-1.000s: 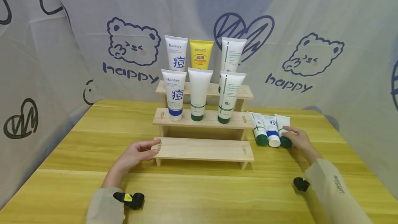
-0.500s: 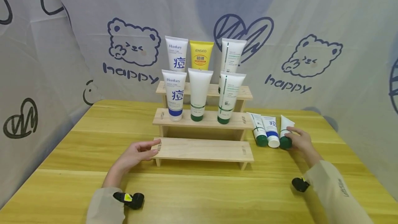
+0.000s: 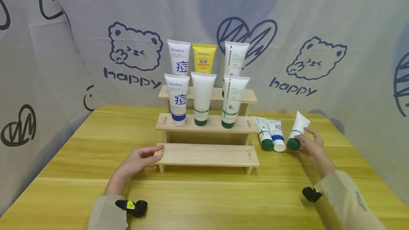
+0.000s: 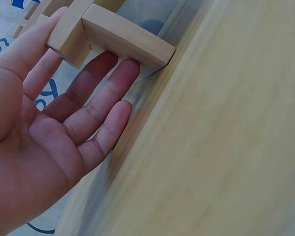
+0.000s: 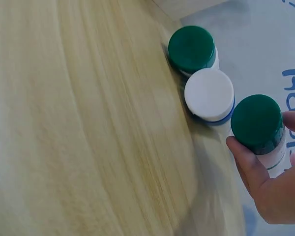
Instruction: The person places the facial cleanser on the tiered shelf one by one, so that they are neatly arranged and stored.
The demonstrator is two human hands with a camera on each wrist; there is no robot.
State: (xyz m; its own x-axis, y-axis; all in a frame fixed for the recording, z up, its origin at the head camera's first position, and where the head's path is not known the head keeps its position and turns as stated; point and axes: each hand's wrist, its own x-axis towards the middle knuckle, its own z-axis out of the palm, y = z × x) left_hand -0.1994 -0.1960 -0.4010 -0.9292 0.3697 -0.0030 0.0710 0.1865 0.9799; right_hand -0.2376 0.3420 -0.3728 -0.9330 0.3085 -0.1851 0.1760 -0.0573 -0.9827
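Note:
My right hand (image 3: 314,148) pinches a white squeeze tube with a green cap (image 3: 298,130) between thumb and fingers, its sealed end tilted up; the right wrist view shows its green cap (image 5: 257,121) from the end. Beside it lie a white tube with a blue band (image 3: 276,136) and another green-capped tube (image 3: 263,134). With my left hand (image 3: 135,162) I hold the left end of the lowest step of a wooden stepped display stand (image 3: 207,154). In the left wrist view, thumb and fingers (image 4: 101,110) lie around the step's end and leg (image 4: 130,37).
On the middle step stand a Hankey tube (image 3: 177,98), a plain white tube (image 3: 202,97) and a green-striped tube (image 3: 234,100). Behind them on the top step are another Hankey tube (image 3: 179,58), a yellow tube (image 3: 203,58) and a green-striped one (image 3: 235,58). A printed curtain (image 3: 191,6) hangs behind.
My right hand has shifted the outermost green-capped tube to the right, away from the two lying tubes, and raised its sealed end. The left hand keeps its place on the stand.

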